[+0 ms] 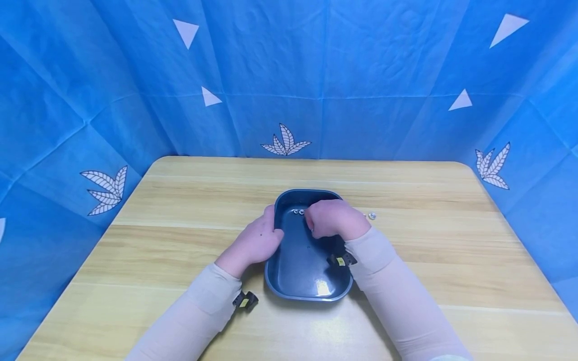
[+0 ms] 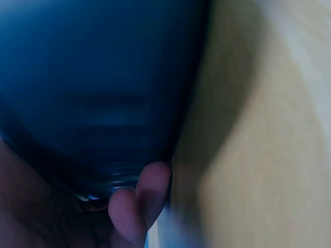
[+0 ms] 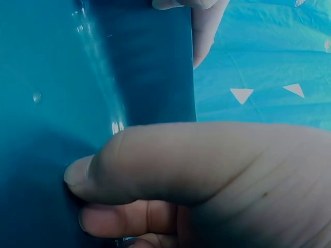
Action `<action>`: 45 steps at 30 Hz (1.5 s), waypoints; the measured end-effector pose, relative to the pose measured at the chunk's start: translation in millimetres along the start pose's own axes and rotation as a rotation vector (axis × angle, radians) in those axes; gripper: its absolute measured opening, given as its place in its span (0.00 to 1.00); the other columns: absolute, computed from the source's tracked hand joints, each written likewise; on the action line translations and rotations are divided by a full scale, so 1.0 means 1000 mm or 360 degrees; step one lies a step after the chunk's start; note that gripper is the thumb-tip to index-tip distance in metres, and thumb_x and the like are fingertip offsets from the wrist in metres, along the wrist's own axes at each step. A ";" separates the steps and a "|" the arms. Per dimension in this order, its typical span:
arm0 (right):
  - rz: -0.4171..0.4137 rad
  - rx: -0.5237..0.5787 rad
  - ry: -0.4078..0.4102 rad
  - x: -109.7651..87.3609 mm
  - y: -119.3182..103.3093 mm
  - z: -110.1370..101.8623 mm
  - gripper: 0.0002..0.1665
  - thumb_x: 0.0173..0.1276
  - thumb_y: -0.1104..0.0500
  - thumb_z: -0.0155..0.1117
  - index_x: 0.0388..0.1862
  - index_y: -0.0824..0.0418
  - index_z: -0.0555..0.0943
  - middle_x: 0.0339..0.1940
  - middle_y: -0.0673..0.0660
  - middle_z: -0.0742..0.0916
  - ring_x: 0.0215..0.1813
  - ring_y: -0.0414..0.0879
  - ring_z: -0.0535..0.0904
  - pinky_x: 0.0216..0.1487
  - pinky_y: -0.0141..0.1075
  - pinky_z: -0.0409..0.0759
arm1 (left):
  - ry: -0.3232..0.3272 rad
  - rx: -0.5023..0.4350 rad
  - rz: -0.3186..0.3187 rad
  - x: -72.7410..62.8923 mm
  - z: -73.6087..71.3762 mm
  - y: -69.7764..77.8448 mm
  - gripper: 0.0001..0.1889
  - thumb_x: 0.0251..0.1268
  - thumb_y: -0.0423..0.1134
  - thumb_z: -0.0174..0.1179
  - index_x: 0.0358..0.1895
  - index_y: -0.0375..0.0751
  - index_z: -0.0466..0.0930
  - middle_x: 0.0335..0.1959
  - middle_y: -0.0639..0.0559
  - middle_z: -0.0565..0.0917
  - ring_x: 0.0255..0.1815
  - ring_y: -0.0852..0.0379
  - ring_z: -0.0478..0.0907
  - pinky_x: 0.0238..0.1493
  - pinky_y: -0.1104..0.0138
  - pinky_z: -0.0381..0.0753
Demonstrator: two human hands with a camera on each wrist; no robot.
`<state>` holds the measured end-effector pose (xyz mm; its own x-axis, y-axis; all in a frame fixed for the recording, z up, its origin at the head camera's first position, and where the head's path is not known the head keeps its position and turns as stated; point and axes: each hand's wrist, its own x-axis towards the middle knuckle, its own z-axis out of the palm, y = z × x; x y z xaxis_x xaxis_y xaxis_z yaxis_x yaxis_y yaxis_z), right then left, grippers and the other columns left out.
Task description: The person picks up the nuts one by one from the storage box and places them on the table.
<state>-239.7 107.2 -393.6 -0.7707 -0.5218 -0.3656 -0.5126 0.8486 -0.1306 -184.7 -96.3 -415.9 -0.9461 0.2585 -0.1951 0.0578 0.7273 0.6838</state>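
A dark blue rectangular tray [image 1: 293,265] sits on the table in front of me. My left hand [image 1: 255,240] grips its left rim, thumb over the edge and fingers along the outer wall; the left wrist view shows the fingertips [image 2: 155,178] against the tray's outside. Small silver nuts [image 1: 301,212] lie in a row at the tray's far end. My right hand [image 1: 331,219] reaches in beside them, fingers curled, thumb [image 3: 150,160] over the index finger. A shiny metal nut [image 3: 123,241] shows at those curled fingers, mostly hidden by them.
Another silver nut [image 1: 372,216] lies on the wooden table [image 1: 429,200] just right of the tray, with a second partly hidden by the right wrist. A blue patterned cloth [image 1: 271,60] hangs behind and at both sides.
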 end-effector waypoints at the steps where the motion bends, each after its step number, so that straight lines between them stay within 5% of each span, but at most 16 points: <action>1: 0.0001 -0.0004 -0.0007 0.000 0.000 0.000 0.06 0.59 0.60 0.64 0.25 0.49 0.79 0.22 0.46 0.80 0.28 0.45 0.75 0.31 0.37 0.71 | -0.0001 0.0000 -0.0001 0.000 0.000 0.000 0.34 0.76 0.42 0.46 0.79 0.38 0.47 0.71 0.43 0.69 0.59 0.46 0.73 0.62 0.51 0.72; 9: -0.0013 0.0075 0.0005 -0.002 0.001 -0.002 0.05 0.59 0.58 0.65 0.25 0.49 0.79 0.22 0.46 0.80 0.27 0.44 0.76 0.31 0.38 0.72 | 0.0003 -0.0005 0.0004 0.000 -0.001 0.000 0.34 0.76 0.43 0.46 0.79 0.38 0.47 0.74 0.43 0.67 0.63 0.47 0.72 0.67 0.49 0.69; 34: -0.0128 0.0268 0.0229 -0.017 -0.003 -0.020 0.06 0.59 0.59 0.63 0.26 0.51 0.76 0.22 0.48 0.79 0.28 0.45 0.75 0.30 0.38 0.72 | 0.0012 0.0036 0.0003 0.000 -0.001 0.002 0.33 0.76 0.43 0.46 0.78 0.39 0.49 0.68 0.43 0.72 0.56 0.45 0.74 0.57 0.52 0.74; 45: -0.0168 0.0299 0.0333 -0.031 -0.002 -0.030 0.08 0.59 0.61 0.63 0.25 0.51 0.74 0.22 0.48 0.78 0.29 0.46 0.74 0.31 0.39 0.71 | 0.0024 0.0039 0.0021 0.000 -0.001 0.000 0.33 0.75 0.43 0.47 0.78 0.38 0.49 0.70 0.42 0.71 0.59 0.46 0.74 0.63 0.50 0.72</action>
<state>-225.7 118.8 -354.7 -0.7881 -0.5981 -0.1453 -0.5303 0.7796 -0.3332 -184.9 -96.7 -415.0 -0.9499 0.2588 -0.1753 0.0780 0.7394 0.6688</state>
